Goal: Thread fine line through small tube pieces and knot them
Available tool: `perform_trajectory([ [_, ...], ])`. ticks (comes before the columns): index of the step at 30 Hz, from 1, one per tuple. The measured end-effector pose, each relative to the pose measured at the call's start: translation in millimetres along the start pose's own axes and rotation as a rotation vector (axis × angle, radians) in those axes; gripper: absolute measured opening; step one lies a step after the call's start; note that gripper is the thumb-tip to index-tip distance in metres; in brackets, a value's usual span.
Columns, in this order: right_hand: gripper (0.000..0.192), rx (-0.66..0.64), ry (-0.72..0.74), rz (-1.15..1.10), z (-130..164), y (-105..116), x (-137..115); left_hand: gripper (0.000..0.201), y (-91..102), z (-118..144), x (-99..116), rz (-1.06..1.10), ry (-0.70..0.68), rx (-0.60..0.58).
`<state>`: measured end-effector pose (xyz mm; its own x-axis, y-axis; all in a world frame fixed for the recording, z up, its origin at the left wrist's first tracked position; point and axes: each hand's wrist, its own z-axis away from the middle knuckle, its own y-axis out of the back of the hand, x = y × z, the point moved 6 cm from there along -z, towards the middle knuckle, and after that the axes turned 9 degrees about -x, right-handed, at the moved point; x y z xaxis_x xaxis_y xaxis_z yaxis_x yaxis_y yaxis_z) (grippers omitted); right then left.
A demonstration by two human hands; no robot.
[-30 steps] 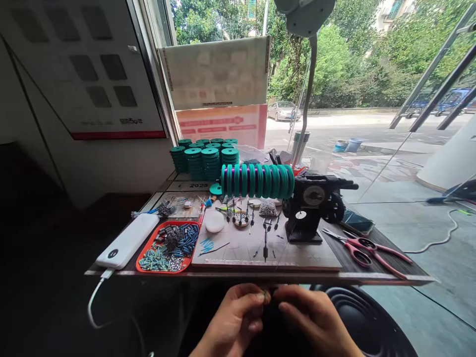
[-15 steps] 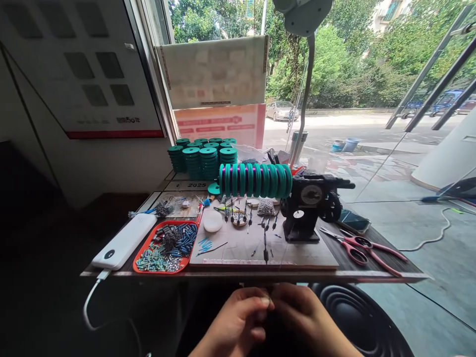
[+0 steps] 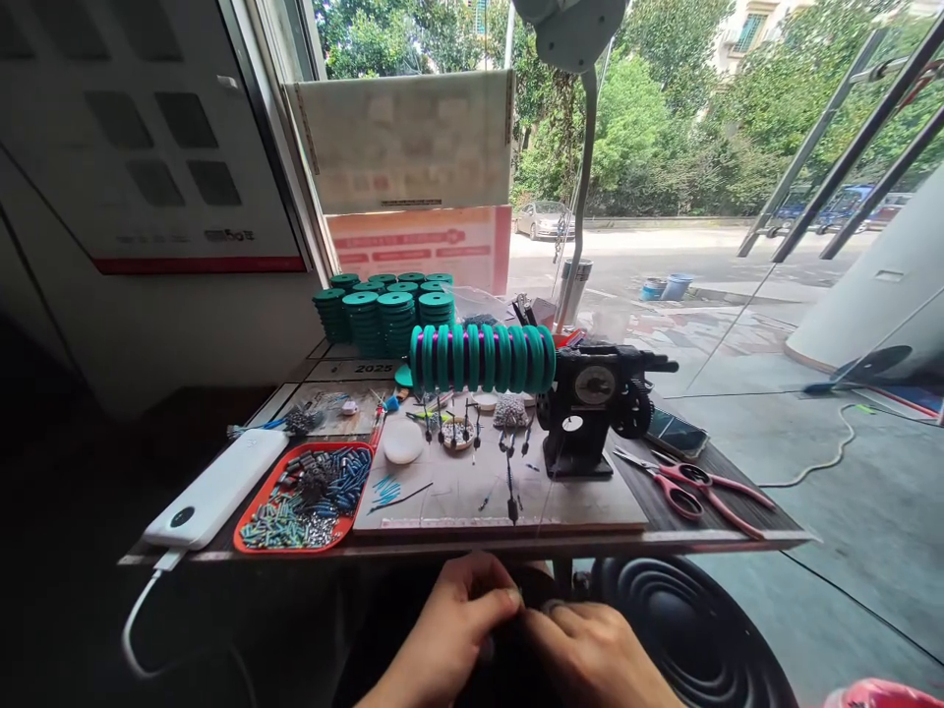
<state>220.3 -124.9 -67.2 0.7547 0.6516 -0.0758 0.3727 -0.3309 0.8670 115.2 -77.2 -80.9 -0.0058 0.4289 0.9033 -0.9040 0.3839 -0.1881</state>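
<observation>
Below the table's front edge, my left hand [image 3: 470,615] has thumb and forefinger pinched together. Close against its fingertips is my right hand [image 3: 590,644], fingers curled and knuckles up. Whatever lies between the fingers is too small to make out. A faint thin line [image 3: 547,492] slants down the board toward the hands. Beyond them, a row of green spools [image 3: 483,359] wound with purple line sits on a black winding device [image 3: 579,413]. Dark small rigs with weights [image 3: 511,506] hang or lie in front of the spools.
An orange-red tray [image 3: 243,531] of small metal and blue parts sits left of the pale board [image 3: 442,511], beside a white power bank [image 3: 213,487]. Pink-handled scissors [image 3: 693,482] and a phone [image 3: 677,433] lie right. Stacked green spools [image 3: 361,324] stand behind. A black round stool [image 3: 685,629] is below.
The view has swung slightly right, so the table appears further left. My right hand has turned knuckles up and dropped a little; the left stays pinched close by.
</observation>
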Motion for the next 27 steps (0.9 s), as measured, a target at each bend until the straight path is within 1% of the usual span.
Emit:
perform_trajectory([
  [3, 0.029, -0.024, 0.058, 0.066, -8.4, 11.5, -6.8, 0.013, 1.8, 5.9, 13.7, -0.321, -0.247, 0.072],
  [4, 0.028, -0.030, 0.088, 0.084, -13.5, 15.9, -9.3, 0.013, 3.1, 8.8, 15.7, -0.392, -0.300, 0.108],
  [6, 0.024, -0.068, 0.160, 0.109, -28.0, 23.3, -13.4, 0.013, 6.2, 13.8, 16.9, -0.473, -0.356, 0.166],
  [8, 0.018, -0.137, 0.259, 0.096, -47.1, 28.1, -14.9, 0.014, 8.6, 17.5, 18.6, -0.446, -0.412, 0.174],
  [10, 0.010, -0.216, 0.361, 0.029, -67.6, 29.6, -12.7, 0.011, 10.5, 19.7, 21.1, -0.323, -0.457, 0.134],
  [12, 0.008, -0.278, 0.384, -0.093, -86.3, 28.2, -5.0, 0.012, 12.9, 21.0, 23.4, -0.168, -0.468, 0.085],
  [14, 0.009, -0.323, 0.333, -0.203, -98.4, 23.2, 4.3, 0.015, 15.9, 22.4, 25.1, -0.057, -0.450, 0.067],
  [16, 0.009, -0.345, 0.289, -0.266, -101.0, 17.4, 9.3, 0.016, 17.6, 23.7, 26.0, 0.005, -0.429, 0.064],
  [19, 0.017, -0.305, 0.276, -0.286, -94.4, 15.6, 8.6, 0.020, 16.3, 23.1, 25.4, 0.052, -0.398, 0.054],
  [21, 0.019, -0.271, 0.250, -0.295, -90.9, 17.2, 8.2, 0.021, 15.0, 21.6, 25.0, 0.031, -0.398, 0.064],
  [23, 0.022, -0.270, 0.188, -0.309, -91.0, 18.2, 10.1, 0.019, 16.1, 21.5, 26.2, -0.062, -0.432, 0.127],
  [25, 0.028, -0.279, 0.091, -0.333, -94.1, 18.8, 14.7, 0.016, 19.5, 23.6, 28.2, -0.226, -0.469, 0.245],
  [27, 0.030, -0.287, -0.014, -0.354, -97.9, 19.7, 19.8, 0.013, 23.1, 27.4, 30.2, -0.402, -0.516, 0.374],
])
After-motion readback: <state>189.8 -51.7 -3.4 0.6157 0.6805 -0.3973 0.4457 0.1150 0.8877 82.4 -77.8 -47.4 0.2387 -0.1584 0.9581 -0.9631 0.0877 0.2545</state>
